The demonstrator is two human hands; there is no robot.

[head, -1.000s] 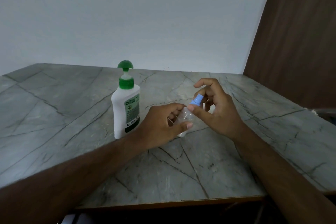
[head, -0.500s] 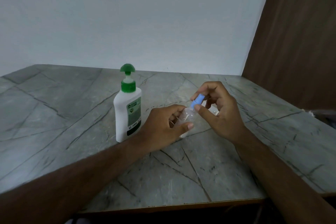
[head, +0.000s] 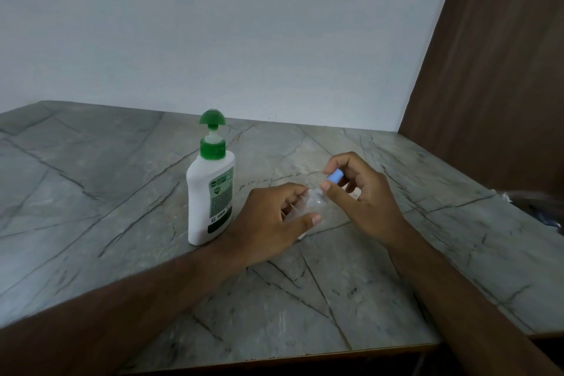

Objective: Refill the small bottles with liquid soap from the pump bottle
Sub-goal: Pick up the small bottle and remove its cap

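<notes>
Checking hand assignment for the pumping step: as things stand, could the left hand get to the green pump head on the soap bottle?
Probably not yet: the left hand grips the small clear bottle while the right hand pinches its blue cap. The pump bottle stands close beside it, with nothing over the pump head.

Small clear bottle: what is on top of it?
A blue cap, pinched by the right hand; the left hand grips the small clear bottle. Fingers hide the neck joint.

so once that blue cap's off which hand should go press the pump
Probably the right. The left hand grips the small clear bottle beside the pump bottle and can carry it under the spout; the right hand only pinches the blue cap, so it frees up first.
</notes>
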